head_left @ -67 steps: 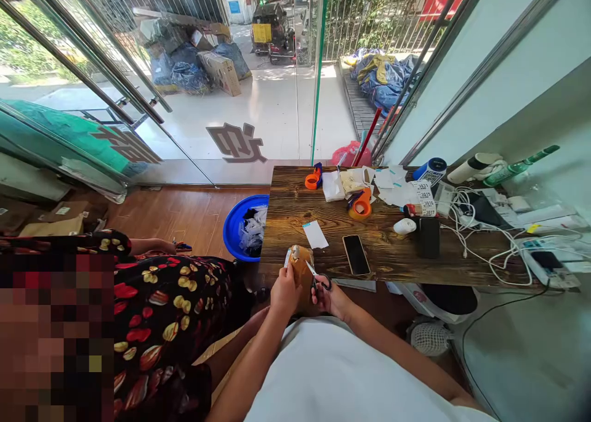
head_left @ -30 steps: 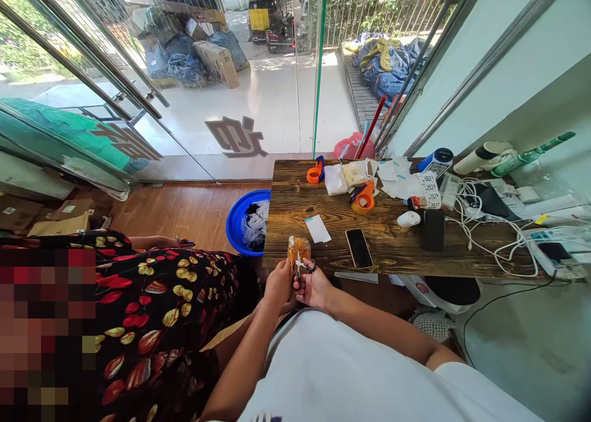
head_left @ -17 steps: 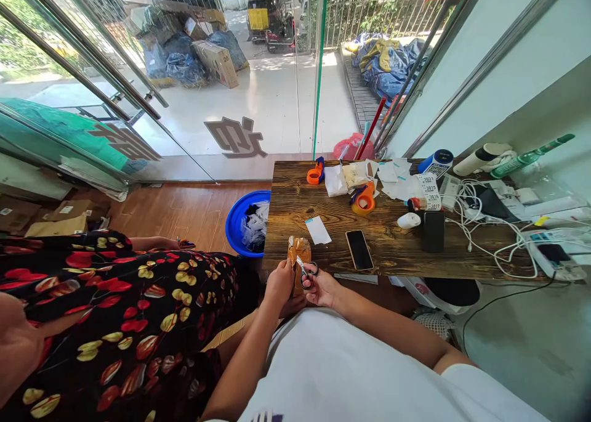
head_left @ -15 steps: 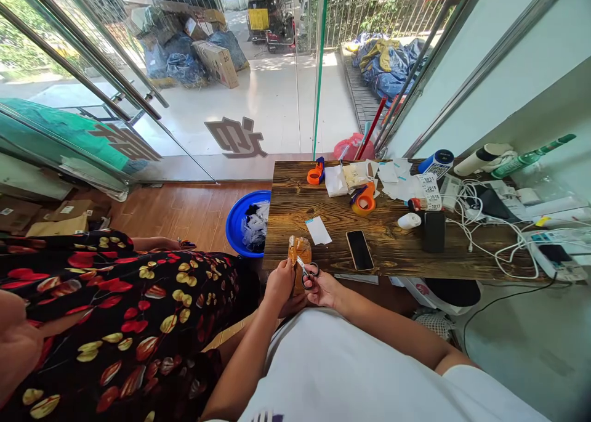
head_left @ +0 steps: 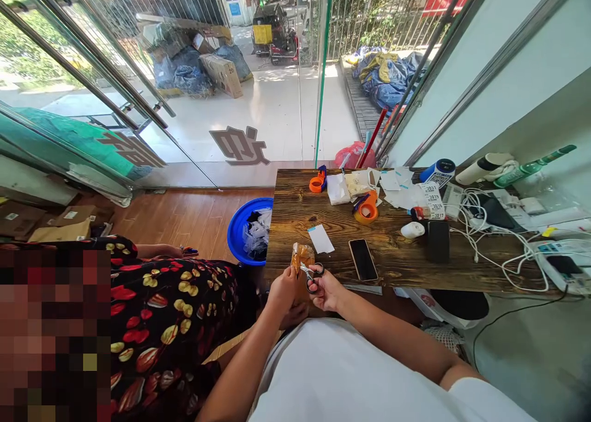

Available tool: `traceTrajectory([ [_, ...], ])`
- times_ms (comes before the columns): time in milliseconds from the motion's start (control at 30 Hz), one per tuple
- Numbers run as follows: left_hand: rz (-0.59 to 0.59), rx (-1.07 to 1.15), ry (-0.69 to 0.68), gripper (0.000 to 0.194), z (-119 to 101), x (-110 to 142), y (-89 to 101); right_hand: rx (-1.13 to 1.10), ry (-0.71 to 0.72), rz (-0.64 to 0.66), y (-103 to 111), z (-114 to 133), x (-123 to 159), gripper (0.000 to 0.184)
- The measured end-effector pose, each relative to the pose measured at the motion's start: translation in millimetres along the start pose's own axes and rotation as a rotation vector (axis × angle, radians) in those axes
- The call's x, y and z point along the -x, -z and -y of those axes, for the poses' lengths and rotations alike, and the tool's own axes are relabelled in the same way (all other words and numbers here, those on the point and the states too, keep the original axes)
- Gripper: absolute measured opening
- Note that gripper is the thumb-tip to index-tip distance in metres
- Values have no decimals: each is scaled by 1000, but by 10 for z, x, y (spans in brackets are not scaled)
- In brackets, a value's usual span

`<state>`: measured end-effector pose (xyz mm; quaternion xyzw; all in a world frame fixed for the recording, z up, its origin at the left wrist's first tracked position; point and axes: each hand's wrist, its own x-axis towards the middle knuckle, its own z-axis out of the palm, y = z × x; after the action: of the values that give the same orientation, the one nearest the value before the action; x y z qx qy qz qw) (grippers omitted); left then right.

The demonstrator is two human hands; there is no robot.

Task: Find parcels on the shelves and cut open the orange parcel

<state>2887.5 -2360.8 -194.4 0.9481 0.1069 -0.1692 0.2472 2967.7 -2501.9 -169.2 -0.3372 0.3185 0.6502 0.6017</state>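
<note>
A small parcel wrapped in brown tape point(head_left: 303, 253) is held at the near left edge of the table. My left hand point(head_left: 282, 291) pinches the tape wrapping on the parcel's left side. Scissors with black handles point(head_left: 316, 280) are in my right hand point(head_left: 329, 294), fingers closed round the loops. Their blades point up and left, with the tips at the wrapping by my left fingers. Below the parcel, partly hidden by my left forearm, is what looks like another person's hand point(head_left: 295, 315).
On the wooden table point(head_left: 295, 215) lie a white card point(head_left: 321, 239), a phone point(head_left: 363, 260), orange tape dispensers point(head_left: 366, 207), papers and white cables point(head_left: 489, 237). A blue bin point(head_left: 235, 231) stands left of it. A person in a flowered dress point(head_left: 170, 311) is close on my left.
The scissors swung up with blades nearly together about a second ago, then drew back right with handles spread. My left hand shifted to pinch the tape. The whole view tilted slightly.
</note>
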Motion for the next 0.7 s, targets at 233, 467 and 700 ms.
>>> traceTrajectory([
  [233,-67,139,0,36,193,-7,90,169,28,-43,85,263,319,35],
  [467,-168,315,-21,34,277,-47,162,587,349,-429,511,539,350,36],
  [700,-172,409,-13,36,340,-152,242,938,778,-924,869,1114,-24,13],
])
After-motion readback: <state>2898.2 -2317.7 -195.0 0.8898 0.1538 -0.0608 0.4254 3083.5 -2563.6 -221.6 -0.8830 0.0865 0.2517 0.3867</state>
